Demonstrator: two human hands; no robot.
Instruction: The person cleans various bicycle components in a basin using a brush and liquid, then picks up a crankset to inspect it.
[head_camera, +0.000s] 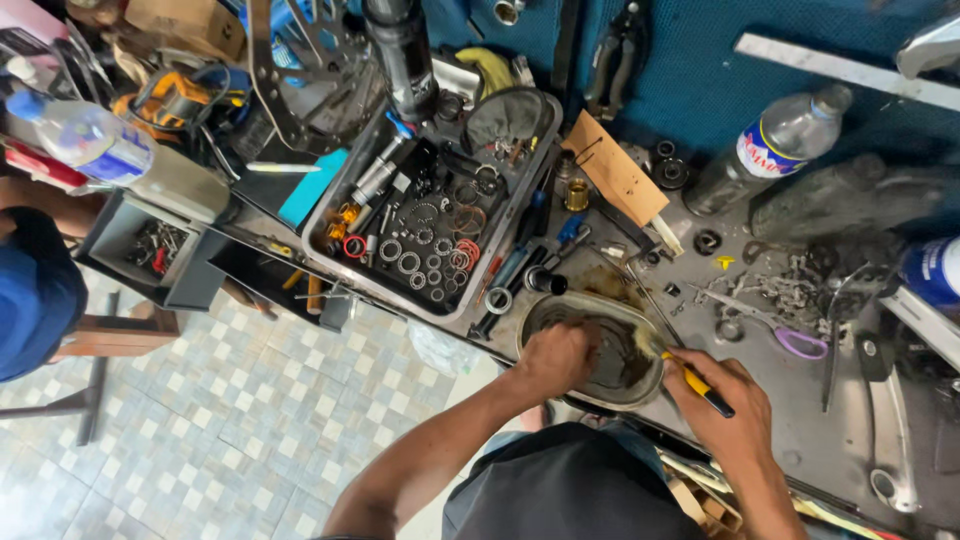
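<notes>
An oval metal pan with dark oily liquid sits at the near edge of the workbench. My left hand reaches into the pan with its fingers closed on something small that I cannot make out. My right hand grips a brush with a yellow and black handle; its bristles touch the pan's right rim.
A grey tray of bearings, rings and small parts lies left of the pan. Purple-handled scissors, a chain, a plastic bottle and loose parts crowd the bench at right. A person in blue sits at far left over the tiled floor.
</notes>
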